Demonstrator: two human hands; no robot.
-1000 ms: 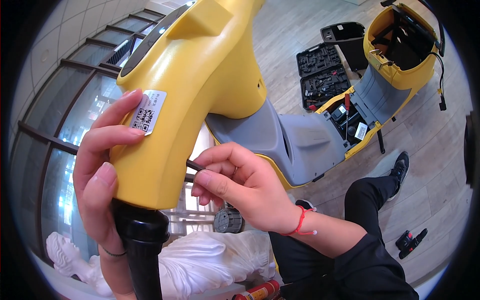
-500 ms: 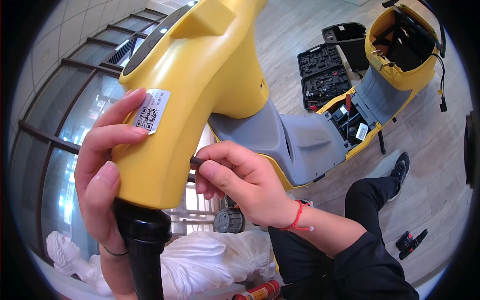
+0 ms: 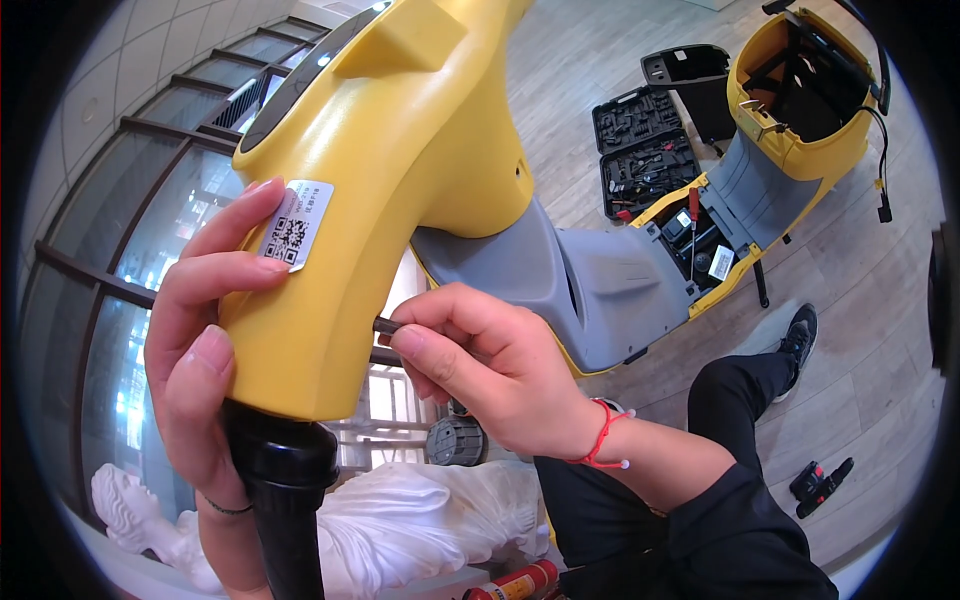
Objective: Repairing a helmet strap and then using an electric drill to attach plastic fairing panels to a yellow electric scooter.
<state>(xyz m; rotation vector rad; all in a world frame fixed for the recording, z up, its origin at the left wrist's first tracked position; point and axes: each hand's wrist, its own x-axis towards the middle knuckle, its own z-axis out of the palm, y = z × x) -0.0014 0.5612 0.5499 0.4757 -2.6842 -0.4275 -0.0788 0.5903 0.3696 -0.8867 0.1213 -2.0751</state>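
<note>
My left hand (image 3: pixel 197 330) curls round the end of a scooter's yellow handlebar cover (image 3: pixel 300 340), fingertips beside a white label (image 3: pixel 297 226) with a square code. Just below that hand, a black handlebar grip (image 3: pixel 280 470) points down. My right hand (image 3: pixel 480 355) pinches a thin dark rod (image 3: pixel 384 326) between thumb and fingers. The rod's other end meets the cover's right side; whether it goes inside cannot be seen. Under it, a second dark bar (image 3: pixel 384 357) runs behind my right fingers.
The scooter's grey floorboard (image 3: pixel 620 290) has an uncovered compartment with a red-handled screwdriver (image 3: pixel 694 205). Beyond lie an open tool case (image 3: pixel 650 170) and the open yellow seat section (image 3: pixel 745 70). A white statue (image 3: pixel 420 510), a red cylinder (image 3: pixel 515 580) and a power tool (image 3: pixel 825 488) are nearby.
The cover and my left hand have shifted slightly left in view. My right hand still pinches the rod and sits marginally lower; more of the dark bar beneath shows.
</note>
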